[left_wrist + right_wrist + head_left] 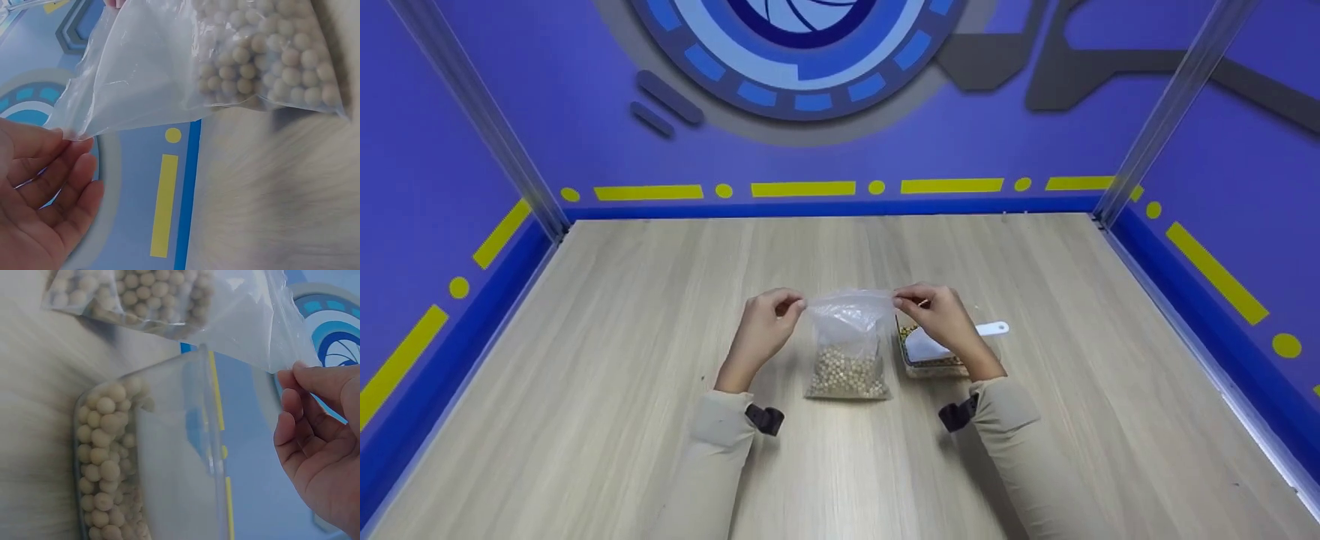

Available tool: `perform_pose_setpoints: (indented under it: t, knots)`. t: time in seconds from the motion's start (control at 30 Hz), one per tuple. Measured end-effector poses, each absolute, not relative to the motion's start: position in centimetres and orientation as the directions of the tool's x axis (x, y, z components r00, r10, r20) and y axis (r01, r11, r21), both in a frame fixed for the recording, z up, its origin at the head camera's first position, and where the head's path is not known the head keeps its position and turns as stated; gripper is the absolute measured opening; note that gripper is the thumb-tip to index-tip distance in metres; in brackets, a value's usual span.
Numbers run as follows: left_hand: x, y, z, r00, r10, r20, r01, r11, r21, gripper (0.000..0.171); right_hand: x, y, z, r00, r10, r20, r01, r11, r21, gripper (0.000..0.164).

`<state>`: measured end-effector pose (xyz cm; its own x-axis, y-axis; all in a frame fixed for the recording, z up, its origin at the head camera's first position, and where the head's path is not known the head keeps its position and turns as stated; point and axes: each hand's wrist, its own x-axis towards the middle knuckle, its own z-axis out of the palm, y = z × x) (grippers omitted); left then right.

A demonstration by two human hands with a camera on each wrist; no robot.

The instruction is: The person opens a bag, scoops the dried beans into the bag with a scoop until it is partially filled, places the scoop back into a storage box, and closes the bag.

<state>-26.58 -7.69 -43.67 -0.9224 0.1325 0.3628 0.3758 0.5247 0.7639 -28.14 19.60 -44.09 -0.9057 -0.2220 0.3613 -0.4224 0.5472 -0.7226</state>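
A clear zip bag (pixel 847 322) stands upright on the table, its lower part filled with small round beige balls (pixel 847 373) that look like dried beans. My left hand (pixel 766 328) pinches the bag's top left corner between thumb and forefinger; in the left wrist view the other fingers of this hand (pixel 53 191) are loosely bent. At the top right corner, my right hand (pixel 941 319) pinches the bag the same way. Beneath the right hand is a clear container (pixel 208 410) with more of the balls (pixel 104 455) and a white scoop (pixel 994 328) lying in it.
The wooden table (pixel 645 300) reaches back to a blue-purple wall (pixel 585 157) with yellow markings. Side walls stand left and right. The container is close to the bag's right side, partly covered by the right hand and forearm.
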Motion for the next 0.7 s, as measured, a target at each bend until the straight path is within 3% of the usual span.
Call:
perform_pose_setpoints:
  t: [0.47,0.7]
  knots:
    - [-27.7,-8.0,-45.0,-0.963,0.22,0.156,0.253,0.536,0.806,0.046,-29.1,19.6,-45.3,-0.916,-0.247,0.317,-0.402,0.558,-0.726,0.028]
    - [-27.9,-8.7,-45.8,-0.959,0.263,0.109,0.247,0.577,0.778,0.046,-28.9,20.7,-45.7,-0.932,-0.231,0.28,-0.363,0.547,-0.754,0.032]
